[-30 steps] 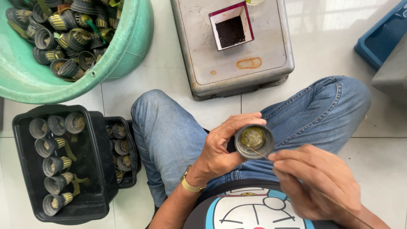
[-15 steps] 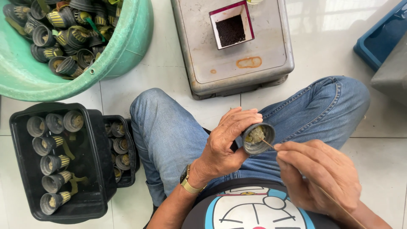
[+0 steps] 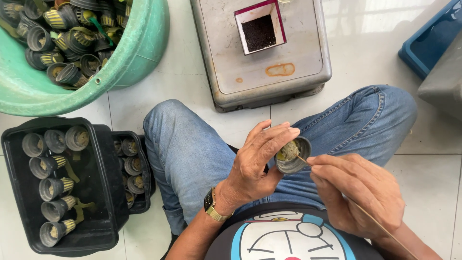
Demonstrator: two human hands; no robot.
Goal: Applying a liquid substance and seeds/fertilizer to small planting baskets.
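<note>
Tiled floor (image 3: 192,86) below; my left hand (image 3: 257,161) grips a cup (image 3: 292,156) tilted toward my right hand (image 3: 358,195), which pinches a stick (image 3: 337,190) probing inside.

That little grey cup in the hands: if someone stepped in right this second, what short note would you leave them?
Left hand: grips the small grey cup on its side over the lap, mouth toward the right hand.
Right hand: pinches a thin stick, its tip in the greenish wad inside the cup.
Around: the black tray at the left has a column of cups lying on their sides; the green tub holds a heap more. A small square box of dark material sits on the metal case.
Done: the tray is partly filled.
Left: this cup, and the heap in the tub.
</note>
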